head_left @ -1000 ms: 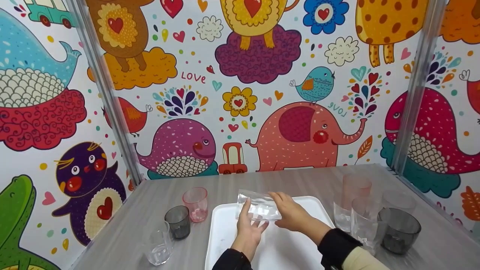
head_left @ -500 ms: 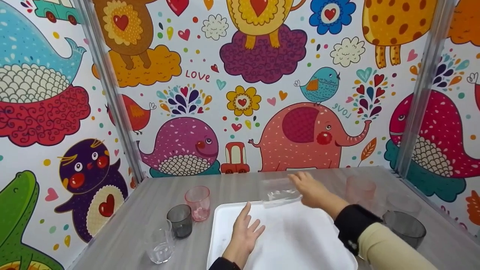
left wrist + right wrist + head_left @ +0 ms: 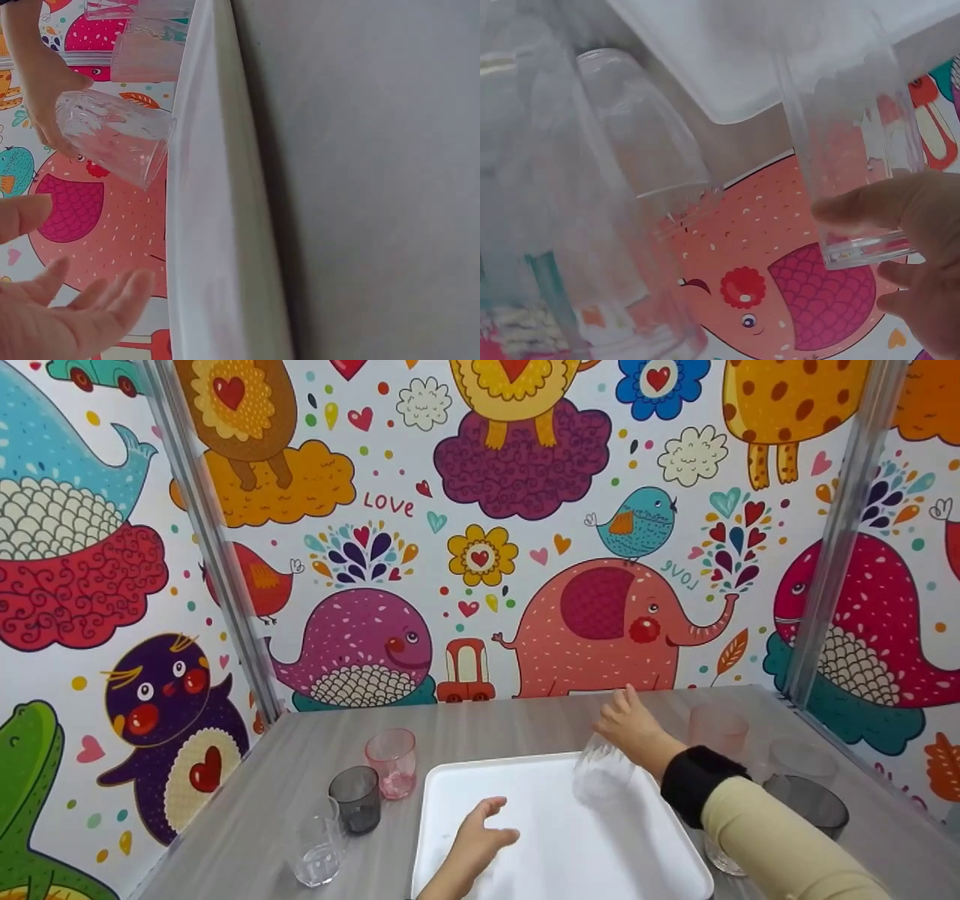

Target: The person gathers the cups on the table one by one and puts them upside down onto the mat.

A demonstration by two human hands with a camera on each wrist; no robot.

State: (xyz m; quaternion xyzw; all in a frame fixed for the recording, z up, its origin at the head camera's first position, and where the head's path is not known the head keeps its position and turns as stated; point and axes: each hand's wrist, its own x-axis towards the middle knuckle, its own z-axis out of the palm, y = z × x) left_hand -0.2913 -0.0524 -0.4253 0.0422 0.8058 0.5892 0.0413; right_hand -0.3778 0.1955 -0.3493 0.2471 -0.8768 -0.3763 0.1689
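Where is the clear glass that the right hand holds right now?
In the head view, the clear glass is just below the right hand, at the far right corner of the white tray, left of the black cuff.

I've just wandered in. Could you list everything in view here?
Table: 1, grey, centre
Walls: 3 visible, white with colourful cartoons, around the table
Metal posts: 2, silver, wall corners
Tray: 1, white, mid-table
Held glass: 1, clear, tray's far right
Left clear glass: 1, clear, left of tray
Grey glass: 1, grey, beside it
Left pink glass: 1, pink, behind those
Right pink glass: 1, pink, right of tray
Right clear glasses: at least 2, clear, right, partly hidden
Wide glass: 1, dark grey, right
Sleeve: 1, cream, right arm
Hands: 2, bare, one above tray, one gripping glass
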